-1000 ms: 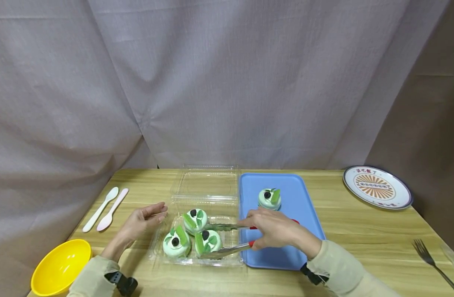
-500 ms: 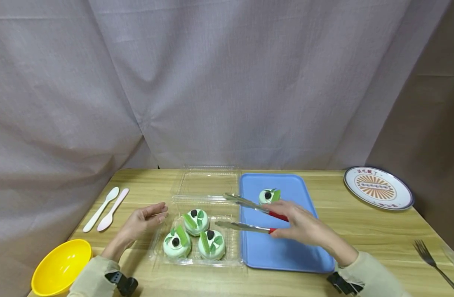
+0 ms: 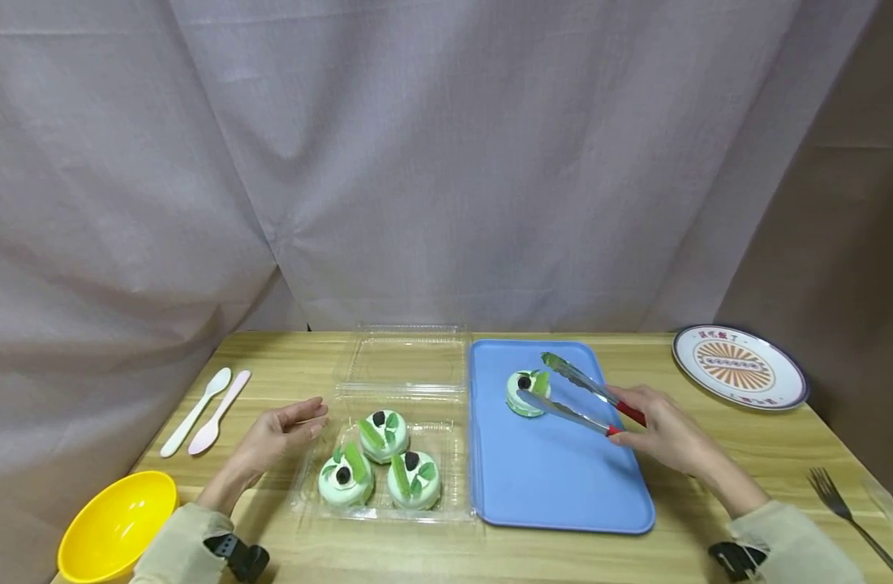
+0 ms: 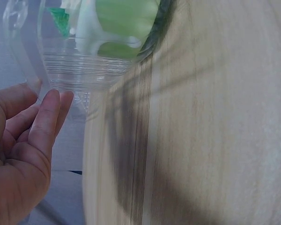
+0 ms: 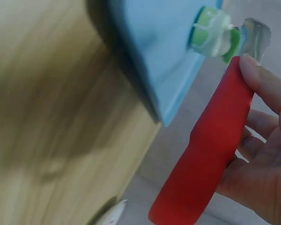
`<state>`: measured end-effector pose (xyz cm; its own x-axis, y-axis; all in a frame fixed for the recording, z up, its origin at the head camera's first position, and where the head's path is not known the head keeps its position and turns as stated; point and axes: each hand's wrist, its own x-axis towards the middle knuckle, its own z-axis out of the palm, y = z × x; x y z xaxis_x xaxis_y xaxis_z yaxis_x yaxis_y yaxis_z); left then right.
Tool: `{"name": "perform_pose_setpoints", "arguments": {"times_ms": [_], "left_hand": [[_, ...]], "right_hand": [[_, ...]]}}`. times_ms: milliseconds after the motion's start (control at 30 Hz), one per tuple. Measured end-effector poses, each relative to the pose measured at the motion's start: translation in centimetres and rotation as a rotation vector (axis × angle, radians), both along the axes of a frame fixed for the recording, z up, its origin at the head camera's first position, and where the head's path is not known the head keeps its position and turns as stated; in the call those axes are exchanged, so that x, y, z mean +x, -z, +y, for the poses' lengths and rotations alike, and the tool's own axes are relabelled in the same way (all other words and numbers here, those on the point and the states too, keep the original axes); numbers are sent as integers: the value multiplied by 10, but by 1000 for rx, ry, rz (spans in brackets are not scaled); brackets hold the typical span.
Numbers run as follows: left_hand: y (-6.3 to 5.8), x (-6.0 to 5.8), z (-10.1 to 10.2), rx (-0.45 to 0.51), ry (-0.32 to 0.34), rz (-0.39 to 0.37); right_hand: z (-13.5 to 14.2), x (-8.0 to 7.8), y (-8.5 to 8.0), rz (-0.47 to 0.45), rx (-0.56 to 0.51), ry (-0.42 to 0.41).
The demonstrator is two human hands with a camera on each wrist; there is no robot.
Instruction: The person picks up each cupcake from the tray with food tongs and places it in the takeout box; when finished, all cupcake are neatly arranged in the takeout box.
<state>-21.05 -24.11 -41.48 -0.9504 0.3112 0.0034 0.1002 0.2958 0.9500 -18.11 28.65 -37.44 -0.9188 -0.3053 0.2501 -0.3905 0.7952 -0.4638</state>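
Note:
My right hand [image 3: 665, 430] grips metal tongs [image 3: 573, 415] by their red handles, thumb on one and fingers on the other. The tongs stand spread over the blue tray [image 3: 555, 487], their tips around the right side of a green cupcake [image 3: 522, 403] topped with a dark berry. One red handle [image 5: 210, 145] fills the middle of the right wrist view. At the left side of a clear plastic clamshell box [image 3: 453, 478], my left hand [image 3: 281, 438] pinches the rim with thumb and fingertips [image 4: 50, 101]. Inside the box sit three similar cupcakes [image 3: 414, 491].
The box's lid [image 3: 410, 361] lies folded back. Two plastic spoons [image 3: 198, 414] and a yellow bowl [image 3: 118, 527] are on the left. A patterned plate [image 3: 738, 365] stands at the back right, a fork [image 3: 840, 507] at the right edge. A grey curtain [image 3: 446, 162] hangs behind.
The right hand has carried the tongs from around a cupcake in the box, right and back to the cupcake on the tray. The box cupcake stayed behind, slightly shifted. The left hand keeps still.

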Motion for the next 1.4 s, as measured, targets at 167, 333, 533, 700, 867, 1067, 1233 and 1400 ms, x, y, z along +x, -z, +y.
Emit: {"name": "perform_pose_setpoints", "arguments": {"times_ms": [167,333,533,700,867,1067,1233,1400], "left_hand": [[2,-1,0,9,8,6],[3,-2,-1,10,4,8],[3,-1,0,19,14,7],[2,-2,0,34,26,14],[3,-2,0,21,22,13],[4,-2,-1,8,0,11],[3,-2,-1,-4,-6,10],[3,-2,-1,-3,-7,-1]], "right_hand": [[3,-4,10,-21,51,13],[2,-9,16,-54,85,24],[-1,-13,17,-77,115,22],[-3,-17,18,-102,103,10],[-4,-21,20,-129,89,-5],[-6,-20,21,-145,80,10],[-6,-15,21,-125,81,24],[-5,-12,18,-41,64,-2]]}}
